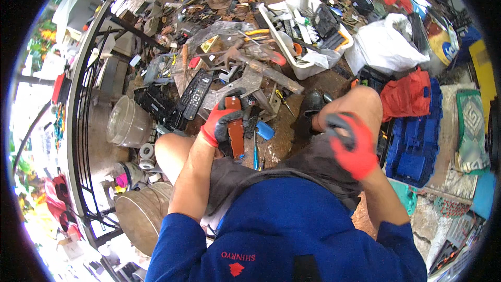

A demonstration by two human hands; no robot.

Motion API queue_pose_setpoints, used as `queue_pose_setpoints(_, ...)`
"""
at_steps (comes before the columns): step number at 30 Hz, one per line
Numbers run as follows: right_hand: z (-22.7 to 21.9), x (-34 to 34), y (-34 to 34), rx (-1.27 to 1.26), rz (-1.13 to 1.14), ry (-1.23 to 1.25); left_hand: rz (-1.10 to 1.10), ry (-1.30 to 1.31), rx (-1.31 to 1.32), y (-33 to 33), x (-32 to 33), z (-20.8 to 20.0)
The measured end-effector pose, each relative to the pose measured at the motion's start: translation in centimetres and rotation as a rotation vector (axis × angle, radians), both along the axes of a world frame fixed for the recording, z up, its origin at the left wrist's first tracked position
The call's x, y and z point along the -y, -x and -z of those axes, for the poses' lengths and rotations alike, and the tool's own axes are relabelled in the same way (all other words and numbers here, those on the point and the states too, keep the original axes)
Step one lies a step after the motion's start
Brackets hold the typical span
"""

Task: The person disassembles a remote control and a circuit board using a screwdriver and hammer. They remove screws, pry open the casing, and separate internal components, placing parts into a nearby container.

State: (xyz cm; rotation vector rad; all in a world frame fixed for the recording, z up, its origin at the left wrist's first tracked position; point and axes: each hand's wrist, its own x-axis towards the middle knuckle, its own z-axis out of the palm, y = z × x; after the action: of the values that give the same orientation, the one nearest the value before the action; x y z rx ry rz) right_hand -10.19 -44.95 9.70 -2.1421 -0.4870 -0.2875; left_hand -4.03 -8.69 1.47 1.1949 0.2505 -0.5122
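Observation:
My left hand (pixel 223 123), in a red glove with dark grip coating, is closed around a long reddish-brown board (pixel 236 141), probably a circuit board. Over my right thigh, my right hand (pixel 355 149) wears a matching glove. Its fingers curl toward the thumb, slightly blurred, and whatever they hold cannot be made out. A black remote control (pixel 196 94) lies left of the board, beside a worn metal block (pixel 245 84). Below the block are a blue plastic piece (pixel 265 130) and a blue-handled screwdriver (pixel 255 154). A yellow-handled screwdriver (pixel 282 95) rests right of it.
A hammer (pixel 271 74) with a wooden handle lies across the block. Beyond stands a white bin (pixel 282 36) of scrap parts, next to a white sack (pixel 389 42). A blue tray (pixel 415 146) is at right; a clear bucket (pixel 125 120) and metal rack (pixel 78 99) are at left.

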Motion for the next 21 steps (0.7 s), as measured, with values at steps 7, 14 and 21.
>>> queue_pose_setpoints(7, 4.8, -14.8, -10.4, 0.000, -0.271, 0.116, 0.103, 0.123, 0.207, -1.1, -0.3, -1.4)
queue_pose_setpoints(14, 7.5, -18.9, -10.1, -0.046, -0.261, 0.082, 0.048, 0.261, 0.184, -1.2, -2.3, -0.8)
queue_pose_setpoints(21, 7.3, -19.8, -10.4, -0.084, -0.282, -0.025, 0.052, 0.122, 0.240, -0.8, -3.2, -0.1)
